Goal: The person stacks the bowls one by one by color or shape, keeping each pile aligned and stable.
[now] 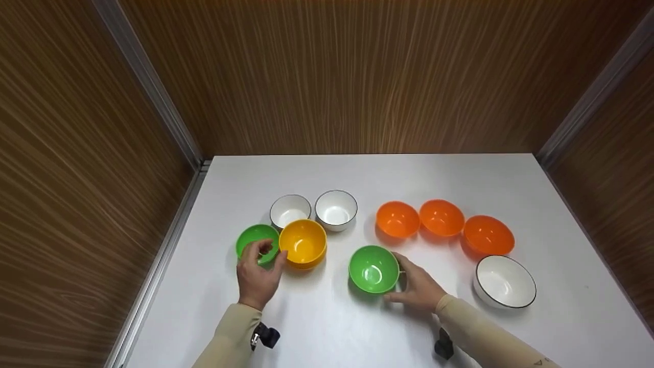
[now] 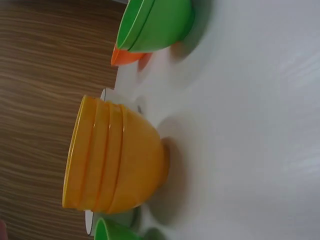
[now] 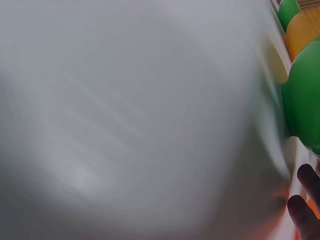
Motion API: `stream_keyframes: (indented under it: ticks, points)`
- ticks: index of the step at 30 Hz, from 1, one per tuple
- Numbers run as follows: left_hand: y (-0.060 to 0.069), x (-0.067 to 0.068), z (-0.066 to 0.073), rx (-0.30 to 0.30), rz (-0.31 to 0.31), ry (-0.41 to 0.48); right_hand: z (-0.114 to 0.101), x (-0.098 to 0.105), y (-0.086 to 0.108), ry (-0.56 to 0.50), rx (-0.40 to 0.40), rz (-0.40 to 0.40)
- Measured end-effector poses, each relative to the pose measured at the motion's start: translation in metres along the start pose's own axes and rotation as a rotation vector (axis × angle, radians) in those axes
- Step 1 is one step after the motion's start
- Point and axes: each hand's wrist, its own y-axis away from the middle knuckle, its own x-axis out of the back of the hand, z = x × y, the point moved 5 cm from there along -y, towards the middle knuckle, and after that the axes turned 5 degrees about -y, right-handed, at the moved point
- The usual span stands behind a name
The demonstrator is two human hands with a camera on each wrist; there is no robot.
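Note:
My left hand (image 1: 259,276) hovers over the near side of a green bowl (image 1: 246,236) at the left, fingers bent and thumb apart, beside stacked yellow bowls (image 1: 302,243). Several nested yellow rims show on the stack (image 2: 137,160) in the left wrist view. Right of centre, my right hand (image 1: 419,286) is at the right side of nested green bowls (image 1: 373,268), thumb and fingers spread; contact is unclear. In the right wrist view its dark fingers (image 3: 304,212) lie below the green bowls (image 3: 305,100), with a gap visible.
Two small white bowls (image 1: 290,210) (image 1: 336,208) stand behind the yellow stack. Three orange bowls (image 1: 397,220) (image 1: 442,218) (image 1: 489,236) line the right back, with a larger white bowl (image 1: 506,282) in front. Wood-patterned panels (image 1: 327,76) enclose the white table (image 1: 327,337).

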Motion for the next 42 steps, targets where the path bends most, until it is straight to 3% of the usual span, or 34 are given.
stream_keyframes:
  ticks: [5, 9, 15, 20, 24, 31, 42]
  points:
    - [-0.012, 0.008, -0.020, 0.090, -0.014, -0.092, 0.000, 0.000, 0.001, -0.024, -0.020, 0.008]
    - [-0.015, 0.010, -0.044, 0.173, -0.060, -0.155, 0.000, -0.001, 0.001, 0.002, -0.037, 0.014]
    - [-0.009, 0.006, -0.077, 0.321, -0.172, -0.233, 0.001, -0.001, 0.001, 0.036, -0.043, 0.027]
    - [0.000, 0.000, -0.096, 0.431, -0.289, -0.271, 0.001, -0.001, 0.002, 0.042, -0.045, 0.034]
    - [0.006, -0.005, -0.102, 0.478, -0.354, -0.275, 0.001, -0.001, 0.002, 0.053, -0.047, 0.034]
    - [0.014, -0.015, -0.110, 0.506, -0.427, -0.254, 0.003, 0.000, 0.003, 0.053, -0.061, 0.040]
    - [0.019, -0.020, -0.124, 0.586, -0.409, -0.219, 0.002, 0.001, 0.004, 0.053, -0.062, 0.038]
